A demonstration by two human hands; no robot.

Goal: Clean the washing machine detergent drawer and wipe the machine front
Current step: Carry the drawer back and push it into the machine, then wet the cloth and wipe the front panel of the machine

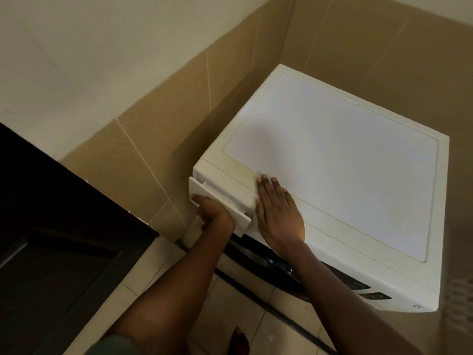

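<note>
Your left hand (213,216) grips the cream-white plastic detergent drawer (238,217) from below, fingers curled up under its front panel, thumb hidden. Your right hand (277,216) holds nothing: it lies flat, fingers straight, on the front edge of the boxy white washing machine (332,162), just beside the drawer.

The drawer sits at the machine's top left corner, next to the tan tiled wall (153,139), and stands out of its slot by only a narrow gap.

Expect a light, stiff plastic tray, likely slick with detergent film and prone to sticking or catching on a stop. The recess under the front panel, where your fingers are, looks like the right hold. Once it comes further out, support the tray from beneath rather than hanging it by the panel.

Through the gap you see only a pale strip of the tray's interior. Its compartments are hidden, and you cannot tell whether they hold residue, powder or water, so keep it level.
</note>
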